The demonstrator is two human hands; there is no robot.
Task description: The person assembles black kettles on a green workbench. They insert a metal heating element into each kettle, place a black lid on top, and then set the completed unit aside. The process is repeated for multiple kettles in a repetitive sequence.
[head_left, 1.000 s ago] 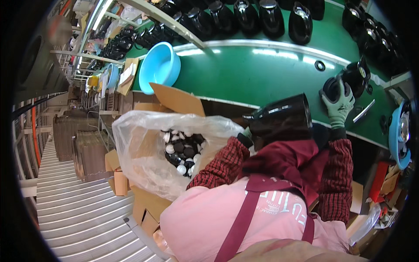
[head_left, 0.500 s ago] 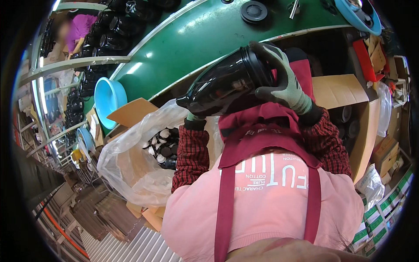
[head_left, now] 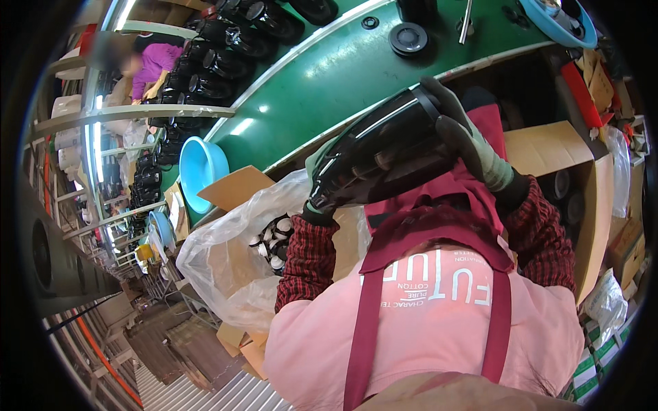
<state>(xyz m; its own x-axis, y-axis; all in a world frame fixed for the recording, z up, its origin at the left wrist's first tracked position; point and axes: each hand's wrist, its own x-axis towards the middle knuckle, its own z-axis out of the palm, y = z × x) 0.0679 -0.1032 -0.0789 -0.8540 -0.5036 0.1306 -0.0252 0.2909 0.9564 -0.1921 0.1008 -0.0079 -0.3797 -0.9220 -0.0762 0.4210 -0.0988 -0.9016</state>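
Observation:
Across my front I hold a large glossy black jug-like vessel [head_left: 387, 144], tilted, its narrow end low on the left and its wide end up on the right. My left hand [head_left: 316, 166], in a pale green glove, is wrapped around the narrow end, mostly hidden behind it. Gloved with a dark palm, my right hand [head_left: 473, 133] grips the wide end, fingers over the rim. Beyond the vessel, on the green bench [head_left: 301, 116], lie a round black lid [head_left: 409, 39] and a small black ring [head_left: 370, 22].
Left of me a plastic-lined carton [head_left: 226, 267] holds small black and white parts [head_left: 275, 240]. A blue basin [head_left: 221, 168] stands behind it. Another carton [head_left: 595, 226] with dark round parts is at my right. Rows of black appliances [head_left: 226, 61] and a person in purple [head_left: 156, 65] are far left.
The vessel has turned and shifted right, its threaded rim and pointed tip no longer showing. My left hand has come into view around the narrow end. The whole view has shifted slightly.

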